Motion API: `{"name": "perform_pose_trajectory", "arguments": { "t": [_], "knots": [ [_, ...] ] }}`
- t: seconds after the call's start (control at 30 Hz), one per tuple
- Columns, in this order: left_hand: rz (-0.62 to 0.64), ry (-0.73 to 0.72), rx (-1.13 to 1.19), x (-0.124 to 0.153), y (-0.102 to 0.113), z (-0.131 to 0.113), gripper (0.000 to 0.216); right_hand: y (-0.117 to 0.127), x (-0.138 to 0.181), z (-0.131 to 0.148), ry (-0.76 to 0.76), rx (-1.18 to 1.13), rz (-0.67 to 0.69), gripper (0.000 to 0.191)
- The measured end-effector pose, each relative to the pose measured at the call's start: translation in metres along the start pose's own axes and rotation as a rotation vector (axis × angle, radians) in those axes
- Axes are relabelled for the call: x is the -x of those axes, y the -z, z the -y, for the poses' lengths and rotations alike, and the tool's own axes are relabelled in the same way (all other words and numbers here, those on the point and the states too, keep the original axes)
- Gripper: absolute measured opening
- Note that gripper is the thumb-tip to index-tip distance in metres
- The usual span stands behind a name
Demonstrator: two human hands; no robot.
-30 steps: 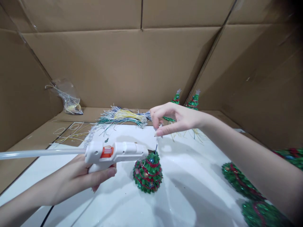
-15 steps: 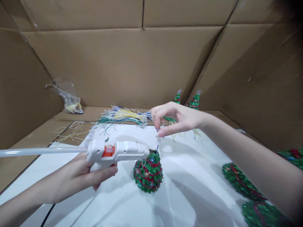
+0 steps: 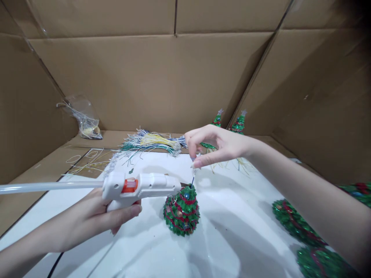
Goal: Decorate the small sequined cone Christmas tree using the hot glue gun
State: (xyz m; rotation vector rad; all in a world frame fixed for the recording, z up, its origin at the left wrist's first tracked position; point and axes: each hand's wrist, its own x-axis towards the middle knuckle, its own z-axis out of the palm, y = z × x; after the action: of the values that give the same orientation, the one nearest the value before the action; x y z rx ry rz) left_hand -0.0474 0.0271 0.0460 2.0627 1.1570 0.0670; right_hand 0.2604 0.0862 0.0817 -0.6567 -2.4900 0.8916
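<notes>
My left hand (image 3: 98, 216) is closed round the grip of a white glue gun (image 3: 142, 187) with an orange slider. A long clear glue stick (image 3: 49, 187) juts out of its back to the left. The nozzle points right at the top of a small green tree (image 3: 182, 210) trimmed with red, standing on the white surface (image 3: 226, 239). My right hand (image 3: 216, 144) pinches a small silver star on a thin stem (image 3: 193, 170) just above the tree's tip, the stem reaching down into the top.
Cardboard walls (image 3: 150, 77) enclose the space. A bundle of coloured wires (image 3: 150, 143) lies at the back, with two finished trees (image 3: 228, 123) behind my right hand. A clear bag (image 3: 82, 119) sits back left. More green trees (image 3: 295, 222) lie at the right edge.
The glue gun has drawn back slightly to the left, away from the tree top. My right hand and the star have barely moved.
</notes>
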Motion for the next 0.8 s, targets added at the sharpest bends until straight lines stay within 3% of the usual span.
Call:
{"name": "perform_pose_trajectory", "arguments": {
  "t": [0.5, 0.8],
  "knots": [
    [0.016, 0.064, -0.027, 0.0032, 0.0008, 0.0011, 0.042, -0.0005, -0.0018, 0.0000, -0.012, 0.034, -0.025, 0.025],
    [0.039, 0.030, -0.031, 0.0025, -0.0013, 0.0069, 0.038, -0.0016, -0.0043, 0.0022, -0.033, 0.037, -0.040, 0.026]
  ]
}}
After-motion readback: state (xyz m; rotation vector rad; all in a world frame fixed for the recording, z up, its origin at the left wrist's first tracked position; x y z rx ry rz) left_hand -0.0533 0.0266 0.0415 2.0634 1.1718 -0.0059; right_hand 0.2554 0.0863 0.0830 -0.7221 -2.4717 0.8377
